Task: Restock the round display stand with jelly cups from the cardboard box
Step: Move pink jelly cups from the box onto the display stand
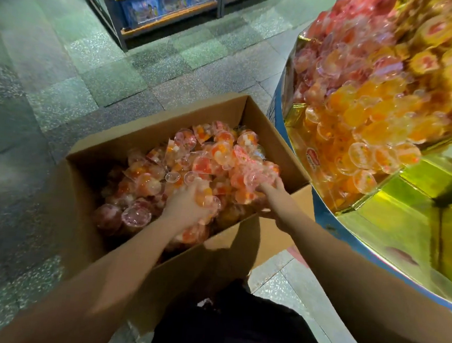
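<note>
Display stand: the round display stand (296,155) at my right, gold compartments heaped with orange and pink cups.
Box: the cardboard box (91,187) on the floor beside it, open.
Jelly cups: jelly cups (201,156) piled inside the box.
Left hand: my left hand (187,203), fingers curled round several cups.
Right hand: my right hand (274,196), fingers closed on a cluster at the box's right wall.

Open brown cardboard box (90,166) on speckled tiled floor (64,77), heaped with clear pink-orange jelly cups (207,156). Left hand (187,206) and right hand (274,196) grip cups inside. Round gold-lined display stand (421,186) just beside, stocked.
</note>
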Motion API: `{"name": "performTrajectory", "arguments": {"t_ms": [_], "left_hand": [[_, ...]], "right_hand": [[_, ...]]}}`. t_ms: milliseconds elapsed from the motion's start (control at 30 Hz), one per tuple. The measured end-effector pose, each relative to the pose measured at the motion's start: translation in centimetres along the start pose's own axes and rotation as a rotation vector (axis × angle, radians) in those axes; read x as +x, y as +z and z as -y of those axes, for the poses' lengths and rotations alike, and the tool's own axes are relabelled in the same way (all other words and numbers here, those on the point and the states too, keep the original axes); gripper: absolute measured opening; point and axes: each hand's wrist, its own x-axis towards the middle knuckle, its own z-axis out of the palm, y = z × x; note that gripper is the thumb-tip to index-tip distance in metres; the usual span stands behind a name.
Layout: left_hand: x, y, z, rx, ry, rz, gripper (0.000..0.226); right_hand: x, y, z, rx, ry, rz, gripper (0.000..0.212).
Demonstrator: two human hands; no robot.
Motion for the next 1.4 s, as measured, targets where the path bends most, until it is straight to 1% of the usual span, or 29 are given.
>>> {"name": "performTrajectory", "arguments": {"t_ms": [67, 100, 133, 167, 233, 267, 333, 367, 400, 467, 500, 533, 567, 600, 667, 700, 733, 800, 833, 867, 933, 1000, 1033, 1100, 1167, 1200, 1267, 1300, 1400], "left_hand": [[-1.5, -0.6, -1.7, -0.584, -0.166, 0.166, 0.091], [-2.2, -0.5, -2.5, -0.798, -0.206, 0.235, 0.093], [-2.8, -0.3, -3.3, -0.947, -0.217, 0.292, 0.09], [-3.2, 0.1, -4.2, -1.045, -0.202, 0.324, 0.081], [-4.0, 0.8, -6.5, -1.148, -0.148, 0.353, 0.061], [-4.4, 1.2, -7.8, -1.178, -0.131, 0.368, 0.059], [-5.2, 1.6, -10.5, -1.192, -0.122, 0.404, 0.059], [-5.4, 2.0, -11.9, -1.17, -0.121, 0.421, 0.057], [-5.7, 2.4, -13.4, -1.134, -0.123, 0.437, 0.05], [-5.8, 3.7, -16.2, -1.068, -0.121, 0.473, 0.028], [-5.7, 4.5, -17.6, -1.041, -0.111, 0.488, 0.024], [-5.8, 5.3, -19.2, -1.014, -0.105, 0.5, 0.028], [-5.5, 6.3, -20.7, -0.978, -0.099, 0.512, 0.035], [-5.2, 7.4, -22.4, -0.931, -0.098, 0.528, 0.042], [-4.6, 9.9, -25.6, -0.848, -0.11, 0.561, 0.044], [-4.2, 11.3, -27.2, -0.829, -0.123, 0.575, 0.042], [-4.0, 12.7, -28.8, -0.818, -0.142, 0.586, 0.041], [-3.4, 15.5, -32.1, -0.815, -0.175, 0.592, 0.038], [-3.0, 17.0, -33.6, -0.81, -0.186, 0.596, 0.033], [-2.6, 18.5, -35.2, -0.801, -0.196, 0.604, 0.03], [-1.7, 21.5, -38.3, -0.782, -0.229, 0.621, 0.028], [-0.4, 24.3, -41.3, -0.792, -0.267, 0.658, 0.023], [0.4, 25.6, -42.7, -0.81, -0.292, 0.678, 0.024], [2.2, 28.4, -45.0, -0.84, -0.363, 0.697, 0.034], [4.0, 31.3, -46.7, -0.838, -0.43, 0.706, 0.044], [4.9, 32.5, -47.5, -0.828, -0.45, 0.706, 0.042], [6.6, 34.9, -49.0, -0.786, -0.467, 0.694, 0.034], [7.4, 35.9, -49.7, -0.771, -0.47, 0.688, 0.033], [9.8, 38.8, -51.2, -0.782, -0.45, 0.651, 0.022]], "right_hand": [[-2.5, -2.0, -0.8, 0.259, -0.017, 0.081, 0.067], [-3.7, -2.9, -1.4, 0.338, -0.034, 0.111, 0.06], [-4.8, -3.8, -2.1, 0.396, -0.042, 0.137, 0.055], [-5.9, -4.5, -2.8, 0.442, -0.044, 0.155, 0.054], [-7.6, -6.0, -4.3, 0.511, -0.044, 0.156, 0.054], [-8.3, -6.7, -5.0, 0.551, -0.051, 0.153, 0.05], [-9.5, -8.2, -5.8, 0.645, -0.076, 0.141, 0.038], [-10.0, -8.9, -6.0, 0.676, -0.086, 0.124, 0.035], [-10.2, -9.8, -6.3, 0.681, -0.103, 0.101, 0.038], [-10.8, -11.6, -6.4, 0.611, -0.135, 0.05, 0.067], [-11.0, -12.6, -6.5, 0.579, -0.138, 0.021, 0.082], [-11.0, -13.9, -6.8, 0.562, -0.137, -0.001, 0.09], [-11.2, -15.4, -6.9, 0.57, -0.131, -0.014, 0.087], [-11.3, -16.9, -7.2, 0.598, -0.133, -0.019, 0.075], [-11.5, -20.2, -7.6, 0.661, -0.148, -0.028, 0.037], [-11.6, -22.0, -7.9, 0.672, -0.159, -0.034, 0.026], [-11.5, -23.9, -8.2, 0.654, -0.178, -0.045, 0.027], [-11.4, -27.8, -8.6, 0.572, -0.194, -0.086, 0.062], [-11.2, -29.8, -8.9, 0.557, -0.173, -0.111, 0.073], [-10.7, -31.8, -9.6, 0.563, -0.156, -0.128, 0.07], [-9.4, -35.7, -10.7, 0.585, -0.114, -0.17, 0.051], [-8.0, -39.2, -11.6, 0.62, -0.057, -0.203, 0.042], [-7.3, -40.7, -11.9, 0.641, -0.048, -0.213, 0.037], [-5.9, -43.3, -12.5, 0.641, -0.024, -0.275, 0.03], [-4.1, -45.7, -13.3, 0.624, 0.017, -0.334, 0.029], [-3.1, -46.8, -13.9, 0.617, 0.033, -0.341, 0.031], [-0.9, -48.5, -15.3, 0.666, 0.086, -0.335, 0.049], [0.1, -49.2, -15.8, 0.699, 0.122, -0.342, 0.052], [3.3, -50.8, -16.9, 0.778, 0.211, -0.424, 0.043]]}}
